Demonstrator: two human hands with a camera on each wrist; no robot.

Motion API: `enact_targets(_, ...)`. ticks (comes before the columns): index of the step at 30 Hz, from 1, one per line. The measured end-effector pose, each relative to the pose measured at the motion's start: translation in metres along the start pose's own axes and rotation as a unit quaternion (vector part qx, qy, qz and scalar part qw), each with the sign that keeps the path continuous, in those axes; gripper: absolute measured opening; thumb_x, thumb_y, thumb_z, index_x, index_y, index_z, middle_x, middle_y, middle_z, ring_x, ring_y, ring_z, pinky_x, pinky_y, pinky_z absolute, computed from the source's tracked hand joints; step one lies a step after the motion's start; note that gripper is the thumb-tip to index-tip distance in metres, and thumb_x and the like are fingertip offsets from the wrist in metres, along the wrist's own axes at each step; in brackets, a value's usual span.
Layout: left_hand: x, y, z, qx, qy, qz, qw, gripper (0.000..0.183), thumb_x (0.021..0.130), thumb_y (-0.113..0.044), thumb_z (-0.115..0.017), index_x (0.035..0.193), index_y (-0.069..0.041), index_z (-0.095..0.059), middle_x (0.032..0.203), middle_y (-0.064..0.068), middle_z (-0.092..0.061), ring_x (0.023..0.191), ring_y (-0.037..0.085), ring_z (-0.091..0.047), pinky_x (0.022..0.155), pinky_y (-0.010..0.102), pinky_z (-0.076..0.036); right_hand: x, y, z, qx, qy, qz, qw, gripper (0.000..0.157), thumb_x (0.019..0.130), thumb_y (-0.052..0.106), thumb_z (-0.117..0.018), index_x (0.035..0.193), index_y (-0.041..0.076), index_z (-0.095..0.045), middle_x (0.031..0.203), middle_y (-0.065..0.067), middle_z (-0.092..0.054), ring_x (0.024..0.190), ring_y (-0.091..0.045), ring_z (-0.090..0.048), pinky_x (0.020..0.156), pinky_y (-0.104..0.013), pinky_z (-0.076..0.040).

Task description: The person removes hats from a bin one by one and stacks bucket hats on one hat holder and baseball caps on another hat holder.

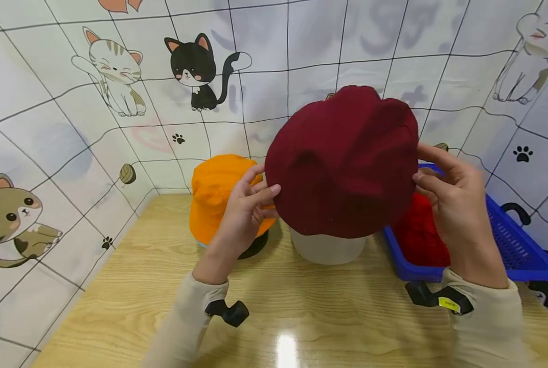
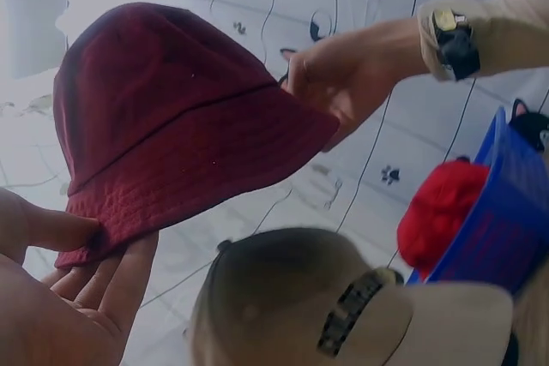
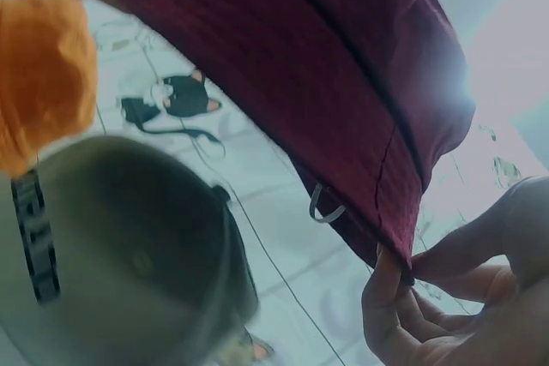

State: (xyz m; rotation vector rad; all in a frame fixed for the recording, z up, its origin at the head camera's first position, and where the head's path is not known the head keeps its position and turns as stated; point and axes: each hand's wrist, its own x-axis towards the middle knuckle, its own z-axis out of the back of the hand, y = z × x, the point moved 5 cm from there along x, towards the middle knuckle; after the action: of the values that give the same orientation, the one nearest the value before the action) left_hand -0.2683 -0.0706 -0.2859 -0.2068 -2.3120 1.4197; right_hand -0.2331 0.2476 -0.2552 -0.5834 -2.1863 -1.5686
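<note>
A maroon bucket hat point(image 1: 343, 163) hangs in the air between my two hands. My left hand point(image 1: 244, 204) pinches its brim at the left, thumb on one face and fingers on the other. At the opposite side my right hand point(image 1: 458, 197) pinches the brim between thumb and fingers. Below the hat stands a beige cap point(image 2: 292, 297) with a dark lettered strip across its front; in the head view only its pale visor point(image 1: 329, 249) shows, the rest hidden behind the maroon hat. A small pale loop point(image 3: 326, 203) dangles at the hat's brim in the right wrist view.
An orange hat point(image 1: 221, 179) sits at the left rear of the wooden table point(image 1: 265, 312), with a dark brim showing beneath it. To the right, a blue plastic basket point(image 1: 518, 250) holds a red hat point(image 1: 418, 235). Cat-patterned cloth point(image 1: 274, 92) encloses the table's back and sides.
</note>
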Motion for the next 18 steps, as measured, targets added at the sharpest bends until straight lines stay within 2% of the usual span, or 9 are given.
enact_targets(2, -0.001, -0.005, 0.009, -0.004, -0.008, -0.004, 0.9999, 0.034, 0.102, 0.002, -0.055, 0.132, -0.015, -0.054, 0.099, 0.0, -0.075, 0.076, 0.014, -0.071, 0.07, 0.032, -0.062, 0.001, -0.004, -0.011, 0.015, 0.011, -0.005, 1.0, 0.041, 0.099, -0.016, -0.052, 0.134, -0.001, -0.066, 0.126, -0.008, -0.065, 0.083, -0.014, -0.069, 0.074, -0.02, -0.059)
enact_targets(5, -0.003, -0.01, 0.022, -0.007, -0.015, -0.014, 0.9998, 0.036, 0.103, 0.002, -0.055, 0.134, -0.013, -0.053, 0.102, 0.001, -0.076, 0.077, 0.015, -0.07, 0.07, 0.032, -0.063, 0.002, -0.009, -0.025, 0.02, 0.006, -0.013, 1.0, 0.04, 0.098, -0.015, -0.055, 0.133, 0.0, -0.067, 0.122, -0.009, -0.065, 0.083, -0.014, -0.07, 0.073, -0.021, -0.059)
enact_targets(10, -0.009, -0.018, 0.048, -0.021, -0.043, -0.031, 0.9984, 0.036, 0.103, 0.004, -0.053, 0.135, -0.012, -0.053, 0.103, 0.003, -0.076, 0.076, 0.016, -0.073, 0.07, 0.031, -0.063, 0.004, -0.02, -0.047, -0.006, -0.015, -0.018, 1.0, 0.031, 0.097, -0.011, -0.059, 0.125, -0.001, -0.069, 0.117, -0.011, -0.06, 0.081, -0.013, -0.07, 0.076, -0.019, -0.059)
enact_targets(14, -0.011, -0.026, 0.065, -0.03, -0.053, -0.04, 0.9973, 0.037, 0.102, 0.005, -0.055, 0.134, -0.013, -0.053, 0.103, 0.003, -0.076, 0.075, 0.017, -0.073, 0.069, 0.032, -0.063, 0.006, -0.028, -0.061, -0.008, -0.023, -0.016, 1.0, 0.027, 0.098, -0.009, -0.06, 0.121, -0.002, -0.071, 0.119, -0.01, -0.062, 0.086, -0.012, -0.072, 0.083, -0.02, -0.059)
enact_targets(18, -0.011, -0.039, 0.08, -0.022, -0.056, -0.055, 0.9967, 0.038, 0.101, 0.005, -0.056, 0.135, -0.013, -0.053, 0.103, 0.004, -0.076, 0.074, 0.019, -0.073, 0.068, 0.032, -0.062, 0.007, -0.035, -0.078, 0.011, -0.024, -0.034, 0.999, 0.03, 0.099, -0.009, -0.057, 0.123, -0.001, -0.071, 0.123, -0.008, -0.063, 0.094, -0.012, -0.07, 0.085, -0.019, -0.058)
